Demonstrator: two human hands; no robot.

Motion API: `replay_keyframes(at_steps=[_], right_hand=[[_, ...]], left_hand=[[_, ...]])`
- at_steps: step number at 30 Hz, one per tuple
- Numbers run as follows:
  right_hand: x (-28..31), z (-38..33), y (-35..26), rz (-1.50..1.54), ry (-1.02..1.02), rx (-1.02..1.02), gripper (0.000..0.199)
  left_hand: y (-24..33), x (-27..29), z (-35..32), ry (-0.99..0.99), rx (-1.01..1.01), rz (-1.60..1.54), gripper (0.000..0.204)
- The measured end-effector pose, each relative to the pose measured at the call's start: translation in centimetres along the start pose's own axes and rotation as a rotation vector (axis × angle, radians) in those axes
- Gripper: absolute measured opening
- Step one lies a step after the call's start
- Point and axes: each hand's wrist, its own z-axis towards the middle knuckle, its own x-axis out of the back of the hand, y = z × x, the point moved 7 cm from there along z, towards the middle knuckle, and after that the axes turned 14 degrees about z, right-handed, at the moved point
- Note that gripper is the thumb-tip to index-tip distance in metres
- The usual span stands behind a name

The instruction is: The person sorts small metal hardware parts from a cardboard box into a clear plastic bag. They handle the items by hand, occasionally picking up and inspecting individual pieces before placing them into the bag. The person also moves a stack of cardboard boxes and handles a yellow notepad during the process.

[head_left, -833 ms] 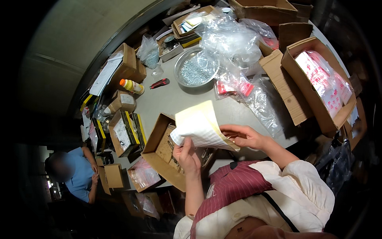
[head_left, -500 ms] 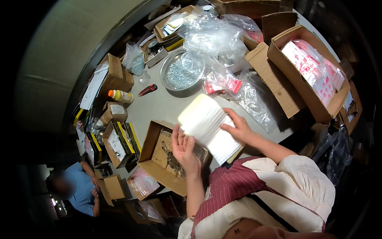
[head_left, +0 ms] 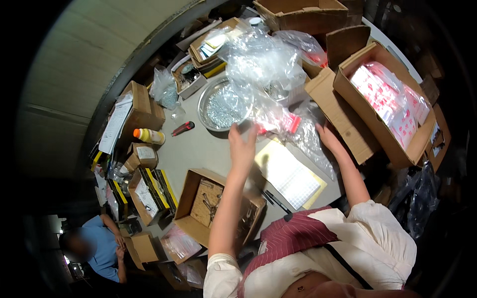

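My left hand reaches over the near edge of a round metal bowl of small shiny metal parts. Its fingers are apart, slightly blurred, beside a red-and-white plastic packet. My right hand is at the edge of a crumpled clear plastic bag, next to a cardboard flap. Its thumb and fingers look apart, though partly hard to see. Between my arms a pad of ruled paper with yellowish sheets lies flat on the table. Two dark pens lie by its near-left edge.
An open carton with metal pieces stands below my left forearm. A red-black utility knife and an orange-capped bottle lie at left. Clear bags pile up at the back. A large carton holds printed bags at right. Another person sits at far left.
The paper pad has left my hands and now lies on the table. My left hand has moved up and away toward the bowl; my right hand has moved right and up to the plastic bag.
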Motion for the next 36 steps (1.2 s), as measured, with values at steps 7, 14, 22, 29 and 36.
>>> replay_keyframes(at_steps=[7, 14, 22, 29, 36], right_hand=[[0.3, -4.5, 0.8, 0.213, 0.015, 0.074, 0.052], [7.6, -11.0, -11.7, 0.153, 0.171, 0.634, 0.022], [9.5, -8.6, -12.0, 1.341, 0.086, 0.001, 0.040], [-0.6, -5.3, -19.0, 1.711, -0.710, -0.208, 0.073], [-8.6, -6.3, -18.4, 1.848, -1.041, -0.360, 0.070]], left_hand=[[10.5, -4.3, 4.0, -0.002, -0.351, 0.311, 0.103], [3.1, -1.4, 5.5, 0.134, -0.263, 0.088, 0.073], [-3.8, 7.9, 0.2, 0.114, 0.120, -0.991, 0.077], [-0.2, 5.8, -8.3, -0.023, 0.093, -1.157, 0.090], [-2.0, 2.5, -13.5, -0.143, 0.248, -1.206, 0.082]])
